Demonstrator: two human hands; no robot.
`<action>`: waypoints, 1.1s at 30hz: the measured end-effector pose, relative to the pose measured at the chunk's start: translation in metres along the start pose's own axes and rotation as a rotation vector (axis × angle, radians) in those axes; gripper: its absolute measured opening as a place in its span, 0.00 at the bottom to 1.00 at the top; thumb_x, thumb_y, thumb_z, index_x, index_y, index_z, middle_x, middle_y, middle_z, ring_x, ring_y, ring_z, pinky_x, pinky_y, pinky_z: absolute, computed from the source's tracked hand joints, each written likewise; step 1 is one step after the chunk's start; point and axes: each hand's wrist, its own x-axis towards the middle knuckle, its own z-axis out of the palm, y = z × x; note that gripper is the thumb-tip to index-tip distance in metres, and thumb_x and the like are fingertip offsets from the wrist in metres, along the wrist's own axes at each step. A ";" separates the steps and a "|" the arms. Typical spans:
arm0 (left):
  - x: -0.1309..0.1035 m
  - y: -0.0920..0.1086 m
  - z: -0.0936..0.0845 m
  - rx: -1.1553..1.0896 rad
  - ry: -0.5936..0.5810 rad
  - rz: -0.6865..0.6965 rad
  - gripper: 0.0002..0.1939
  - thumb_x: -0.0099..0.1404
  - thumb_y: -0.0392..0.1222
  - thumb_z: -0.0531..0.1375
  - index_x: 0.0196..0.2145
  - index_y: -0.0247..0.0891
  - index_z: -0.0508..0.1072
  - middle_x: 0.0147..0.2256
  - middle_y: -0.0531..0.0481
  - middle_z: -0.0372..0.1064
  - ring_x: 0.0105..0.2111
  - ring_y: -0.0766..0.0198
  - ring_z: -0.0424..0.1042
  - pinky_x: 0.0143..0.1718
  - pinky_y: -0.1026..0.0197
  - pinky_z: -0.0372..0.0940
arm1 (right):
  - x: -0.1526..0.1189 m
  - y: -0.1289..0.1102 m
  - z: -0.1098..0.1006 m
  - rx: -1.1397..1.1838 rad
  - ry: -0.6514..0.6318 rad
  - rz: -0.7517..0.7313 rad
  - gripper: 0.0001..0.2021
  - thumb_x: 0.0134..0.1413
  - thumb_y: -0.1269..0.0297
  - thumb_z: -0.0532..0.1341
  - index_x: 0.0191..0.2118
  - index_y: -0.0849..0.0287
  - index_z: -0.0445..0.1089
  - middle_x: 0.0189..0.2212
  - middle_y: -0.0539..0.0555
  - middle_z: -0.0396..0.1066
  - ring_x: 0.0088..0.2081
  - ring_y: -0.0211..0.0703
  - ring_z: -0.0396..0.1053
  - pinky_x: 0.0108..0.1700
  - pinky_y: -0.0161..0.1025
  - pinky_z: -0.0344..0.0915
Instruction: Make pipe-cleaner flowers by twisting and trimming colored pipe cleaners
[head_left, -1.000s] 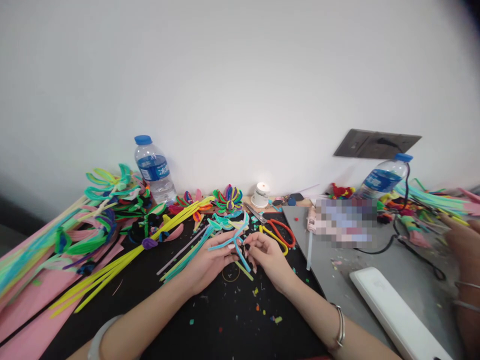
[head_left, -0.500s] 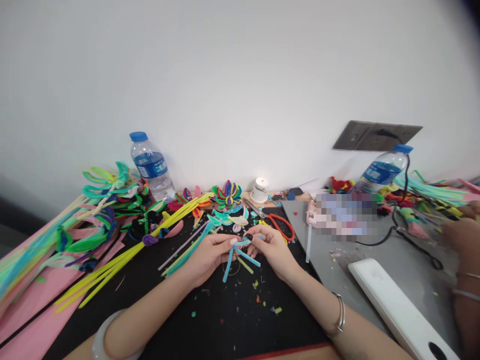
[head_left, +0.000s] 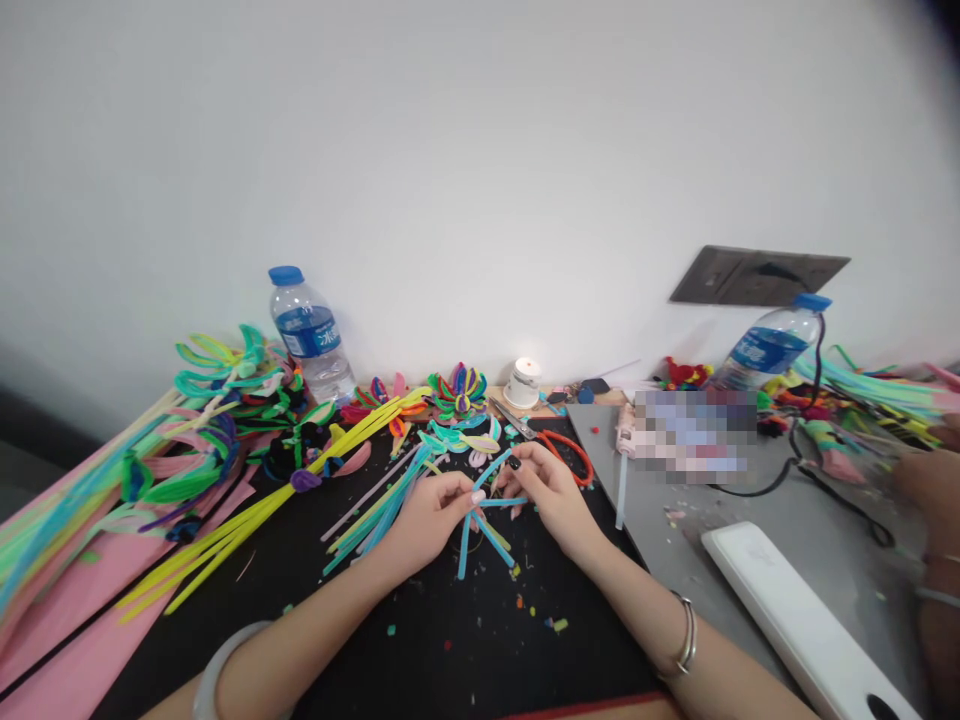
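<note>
Far left, pink sheets (head_left: 75, 620) lie under a heap of pastel pipe cleaners (head_left: 52, 530), with looped pipe-cleaner petals (head_left: 195, 465) beside them. A bundle of yellow pipe cleaners (head_left: 225, 530) slants across, purple tie (head_left: 305, 481) round it. Blue-capped water bottle (head_left: 311, 335) stands behind, by the wall.

Middle: your left hand (head_left: 431, 520) has its grip clamped, thumb on fingers, on the crossing of the light-blue pipe cleaners (head_left: 463, 548), held above the black surface (head_left: 390, 670). Four arms splay out: one up-right, one sideways, two down. Your right hand (head_left: 551, 490) has its grip together at the tip of the upper arm; the sideways arm ends by your lower fingers. Versus half a second ago: right hand is higher and further from the left, those two arms now show spread toward it, and the two lower ones sit a bit further right.

Just beyond your hands: pipe-cleaner flower (head_left: 459, 392), small white pot (head_left: 523, 383), orange-handled scissors (head_left: 574, 460) lying near your right hand.

Right: pink glue gun (head_left: 625, 430), its glue stick (head_left: 621, 490) pointing toward you, partly pixelated; long white case (head_left: 795, 610); second water bottle (head_left: 769, 348), tilted, below the socket plate (head_left: 757, 276). Co-worker's hand (head_left: 926, 490) at the edge, blurred; can't tell what it holds.
</note>
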 end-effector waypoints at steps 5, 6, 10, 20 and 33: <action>0.001 -0.003 0.000 -0.057 0.114 -0.029 0.15 0.58 0.50 0.58 0.23 0.35 0.68 0.19 0.55 0.63 0.22 0.67 0.61 0.27 0.65 0.56 | 0.000 0.000 -0.005 -0.245 -0.074 -0.005 0.15 0.54 0.55 0.57 0.22 0.58 0.58 0.14 0.44 0.58 0.16 0.31 0.53 0.19 0.31 0.49; 0.001 -0.003 0.000 -0.073 0.093 -0.041 0.15 0.58 0.51 0.59 0.23 0.35 0.69 0.20 0.55 0.64 0.22 0.67 0.62 0.27 0.65 0.56 | 0.001 0.002 -0.006 -0.255 -0.068 -0.018 0.16 0.54 0.55 0.57 0.21 0.58 0.56 0.14 0.43 0.57 0.16 0.31 0.52 0.20 0.31 0.48; -0.001 0.004 0.002 -0.136 -0.055 -0.096 0.16 0.56 0.52 0.61 0.22 0.35 0.68 0.20 0.54 0.67 0.21 0.66 0.64 0.26 0.65 0.57 | 0.006 0.011 -0.011 -0.199 -0.017 -0.029 0.18 0.54 0.52 0.56 0.21 0.57 0.54 0.14 0.43 0.53 0.17 0.31 0.48 0.21 0.31 0.46; -0.001 0.008 0.002 -0.138 -0.088 -0.060 0.15 0.57 0.48 0.61 0.22 0.34 0.68 0.19 0.53 0.66 0.21 0.68 0.62 0.26 0.65 0.56 | 0.005 0.004 -0.011 -0.390 0.078 -0.092 0.18 0.56 0.55 0.54 0.20 0.57 0.53 0.15 0.45 0.53 0.18 0.33 0.50 0.21 0.32 0.48; -0.002 0.000 0.005 -0.123 -0.070 -0.122 0.15 0.56 0.49 0.61 0.21 0.34 0.68 0.18 0.55 0.64 0.20 0.68 0.62 0.24 0.67 0.57 | 0.009 0.010 -0.015 -0.364 0.024 -0.041 0.15 0.57 0.56 0.51 0.22 0.56 0.53 0.15 0.43 0.53 0.17 0.33 0.51 0.21 0.31 0.49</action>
